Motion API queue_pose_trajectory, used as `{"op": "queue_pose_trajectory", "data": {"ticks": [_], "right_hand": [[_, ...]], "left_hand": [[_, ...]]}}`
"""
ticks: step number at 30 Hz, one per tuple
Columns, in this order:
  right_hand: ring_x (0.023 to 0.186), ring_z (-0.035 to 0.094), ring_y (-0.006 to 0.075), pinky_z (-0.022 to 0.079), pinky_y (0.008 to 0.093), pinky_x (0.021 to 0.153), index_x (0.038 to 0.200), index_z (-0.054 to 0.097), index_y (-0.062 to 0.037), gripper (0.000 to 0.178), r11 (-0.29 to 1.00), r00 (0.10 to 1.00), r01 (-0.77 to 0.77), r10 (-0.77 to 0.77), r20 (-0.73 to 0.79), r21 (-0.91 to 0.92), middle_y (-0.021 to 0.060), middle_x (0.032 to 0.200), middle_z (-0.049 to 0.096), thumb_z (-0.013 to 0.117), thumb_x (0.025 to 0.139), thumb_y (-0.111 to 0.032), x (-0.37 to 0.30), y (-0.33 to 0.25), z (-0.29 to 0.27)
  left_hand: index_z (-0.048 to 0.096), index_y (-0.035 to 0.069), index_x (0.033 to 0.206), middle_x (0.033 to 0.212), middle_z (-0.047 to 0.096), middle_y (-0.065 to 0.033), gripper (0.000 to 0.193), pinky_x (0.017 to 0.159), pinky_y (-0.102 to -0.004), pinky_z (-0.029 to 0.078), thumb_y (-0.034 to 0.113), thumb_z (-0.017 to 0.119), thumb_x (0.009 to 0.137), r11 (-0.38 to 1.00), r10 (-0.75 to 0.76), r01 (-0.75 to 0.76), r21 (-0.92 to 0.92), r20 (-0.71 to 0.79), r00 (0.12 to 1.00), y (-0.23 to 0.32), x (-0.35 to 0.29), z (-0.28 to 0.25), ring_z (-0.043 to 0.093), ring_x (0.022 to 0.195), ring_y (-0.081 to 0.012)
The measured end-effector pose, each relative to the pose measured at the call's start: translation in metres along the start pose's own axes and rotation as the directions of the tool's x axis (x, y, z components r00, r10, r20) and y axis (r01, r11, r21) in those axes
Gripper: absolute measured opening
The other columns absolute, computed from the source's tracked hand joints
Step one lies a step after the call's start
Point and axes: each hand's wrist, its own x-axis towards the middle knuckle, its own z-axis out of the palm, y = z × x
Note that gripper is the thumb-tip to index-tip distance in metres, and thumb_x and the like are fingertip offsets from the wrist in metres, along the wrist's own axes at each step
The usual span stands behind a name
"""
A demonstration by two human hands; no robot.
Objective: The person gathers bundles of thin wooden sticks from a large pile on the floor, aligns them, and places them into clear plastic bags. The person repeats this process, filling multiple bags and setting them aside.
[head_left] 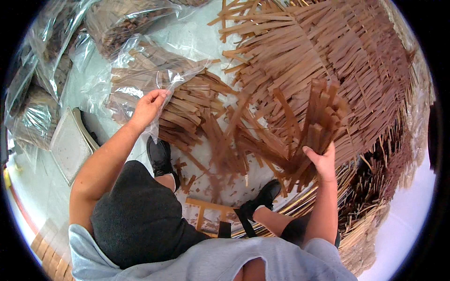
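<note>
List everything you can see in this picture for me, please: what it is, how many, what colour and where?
wooden strips: too many to count, reddish brown, one big heap across the top and right
bundle of strips: one, brown, upright in the right hand
open plastic bag: one, clear, partly filled with strips, upper middle, its edge pinched by the left hand
filled plastic bags: several, clear with dark brown contents, far left and top left
flat tray: one, pale grey, on the floor at left
pale sticks: many, straw yellow, lower right under the heap
shoes: two, black, centre, on the floor among loose strips
left hand: one, at the bag's edge
right hand: one, closed round the bundle
</note>
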Motion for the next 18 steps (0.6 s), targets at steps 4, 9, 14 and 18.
{"op": "queue_pose_trajectory", "data": {"ticks": [4, 9, 14, 18], "right_hand": [[0.096, 0.060, 0.0184, 0.048, 0.0321, 0.087, 0.117, 0.053, -0.0009, 0.051, 0.998, 0.995, 0.034, -0.039, -0.095, -0.052, 0.0062, 0.107, 0.063, 0.072, 0.071, 0.005, -0.008, -0.030, -0.025], [0.110, 0.053, 0.0224, 0.040, 0.0359, 0.098, 0.129, 0.045, -0.0034, 0.068, 0.996, 0.962, 0.074, -0.056, -0.269, 0.056, 0.0080, 0.120, 0.055, 0.074, 0.068, 0.000, -0.021, -0.046, -0.048], [0.116, 0.050, 0.0250, 0.037, 0.0375, 0.102, 0.135, 0.040, -0.0034, 0.076, 0.973, 0.935, 0.171, -0.112, -0.337, 0.152, 0.0095, 0.127, 0.051, 0.073, 0.066, -0.002, -0.023, -0.061, -0.055], [0.116, 0.049, 0.0262, 0.035, 0.0379, 0.104, 0.134, 0.041, -0.0029, 0.075, 0.978, 0.924, 0.198, -0.165, -0.346, 0.063, 0.0105, 0.127, 0.051, 0.075, 0.067, -0.007, -0.029, -0.091, -0.053]], "left_hand": [[0.066, 0.010, 0.110, 0.069, 0.050, 0.0083, 0.024, 0.053, -0.0196, 0.034, 0.025, 0.054, 0.097, 0.995, -0.041, 0.043, -0.085, 0.031, 0.999, 0.002, 0.000, -0.003, 0.039, 0.058, -0.0030], [0.067, 0.011, 0.109, 0.065, 0.043, 0.0097, 0.023, 0.050, -0.0200, 0.029, 0.025, 0.053, 0.097, 0.992, -0.069, 0.071, -0.107, 0.021, 0.997, -0.009, 0.001, -0.005, 0.036, 0.055, -0.0024], [0.061, 0.010, 0.117, 0.091, 0.055, -0.0047, 0.032, 0.071, -0.0294, 0.046, 0.022, 0.065, 0.088, 0.809, 0.481, -0.366, 0.460, -0.160, 0.862, 0.003, -0.010, 0.001, 0.052, 0.076, -0.0156], [0.054, 0.012, 0.125, 0.112, 0.050, -0.0129, 0.048, 0.088, -0.0380, 0.046, 0.018, 0.069, 0.080, 0.510, 0.686, -0.577, 0.638, 0.103, 0.720, 0.057, -0.031, 0.027, 0.052, 0.098, -0.0290]]}}
